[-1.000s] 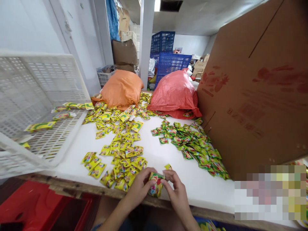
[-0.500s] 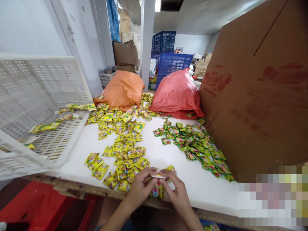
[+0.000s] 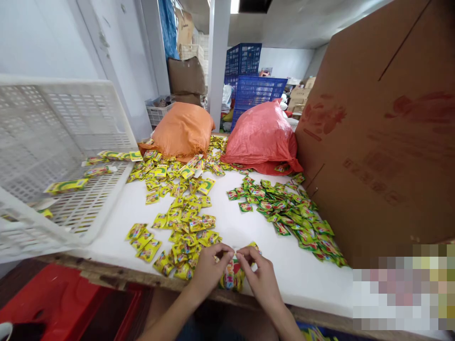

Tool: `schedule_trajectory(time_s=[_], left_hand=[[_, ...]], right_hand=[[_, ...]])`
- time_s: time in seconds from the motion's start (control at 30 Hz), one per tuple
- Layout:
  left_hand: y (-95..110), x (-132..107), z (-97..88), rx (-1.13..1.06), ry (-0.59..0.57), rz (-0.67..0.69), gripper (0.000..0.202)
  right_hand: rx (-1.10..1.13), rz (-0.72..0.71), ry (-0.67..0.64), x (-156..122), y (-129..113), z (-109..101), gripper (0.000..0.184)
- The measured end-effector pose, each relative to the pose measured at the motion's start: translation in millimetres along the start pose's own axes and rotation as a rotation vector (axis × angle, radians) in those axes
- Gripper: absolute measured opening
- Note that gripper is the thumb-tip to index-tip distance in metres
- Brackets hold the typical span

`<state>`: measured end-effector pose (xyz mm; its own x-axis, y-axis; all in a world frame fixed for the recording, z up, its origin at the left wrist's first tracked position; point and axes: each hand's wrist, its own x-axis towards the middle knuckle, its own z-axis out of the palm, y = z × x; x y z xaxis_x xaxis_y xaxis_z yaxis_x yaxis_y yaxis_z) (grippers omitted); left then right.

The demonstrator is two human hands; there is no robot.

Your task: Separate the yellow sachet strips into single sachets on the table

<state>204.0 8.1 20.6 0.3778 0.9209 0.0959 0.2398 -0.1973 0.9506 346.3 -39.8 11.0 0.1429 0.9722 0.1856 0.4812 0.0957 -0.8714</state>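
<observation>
Our left hand (image 3: 209, 267) and right hand (image 3: 262, 277) are pinched on the pack's (image 3: 232, 277) top, at the table's (image 3: 305, 284) near edge. More printed front shows than half a second ago, so we're probably just working the top. Yellow packets (image 3: 183, 227): table's left; green packets (image 3: 280, 206): table's right.

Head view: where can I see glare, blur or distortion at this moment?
In the head view, the ceiling light is overexposed; the red sack has a pale sheen; the big carton looks stretched, perhaps by a wide lens; the lower-right corner is pixelated; fine lettering on the packet below the fingers is unreadable.
</observation>
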Motion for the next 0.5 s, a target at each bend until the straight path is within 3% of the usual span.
schedule_trajectory(time_s=[0.17,0.37,0.5], left_hand=[[-1,1,-1.3,-0.01,-0.041,0.056,0.02],[-19,-8,-5.1,-0.126,-0.064,0.044,0.018],[-17,-15,-2.8,-0.145,-0.12,0.062,0.018]], right_hand=[[0.041,-0.021,0.022,-2,5,1,0.018],[0.081,-0.078,0.069,-13,24,15,0.017],[0.095,-0.055,0.057,-20,27,14,0.019]])
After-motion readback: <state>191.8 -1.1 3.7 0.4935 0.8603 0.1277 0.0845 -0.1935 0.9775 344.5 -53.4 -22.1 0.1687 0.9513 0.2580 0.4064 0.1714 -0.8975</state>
